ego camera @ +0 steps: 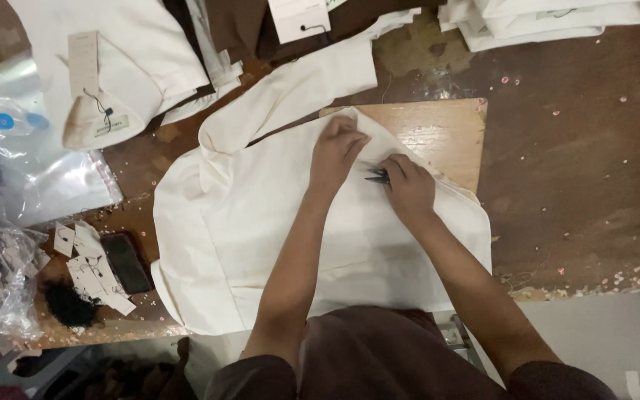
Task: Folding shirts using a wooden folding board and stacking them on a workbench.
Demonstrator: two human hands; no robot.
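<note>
Cream garment (pixel 261 222) covers your wooden board (pixel 438 133), bare at its far right corner. Your left hand (pixel 337 152) presses flat, unclenched, on the cloth; your right hand (pixel 409 189) pinches small black snips (pixel 376 176). White paper tags (pixel 87 270) lie left, beside a dark phone (pixel 126 262)

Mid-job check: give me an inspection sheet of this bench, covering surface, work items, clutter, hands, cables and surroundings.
Surface: dark brown worn tabletop, speckled with small pale scraps; a light wooden board lies under the work.
Work items: cream cotton garment spread flat over the board; small dark metal snips.
Clutter: loose paper hang tags, black phone, clear plastic bags, a dark thread tuft.
Hands: left hand presses the fabric flat; right hand has its grip on the snips.
Cables: nothing seen.
Surroundings: folded cream garments at top right, another tagged cream garment at top left.
</note>
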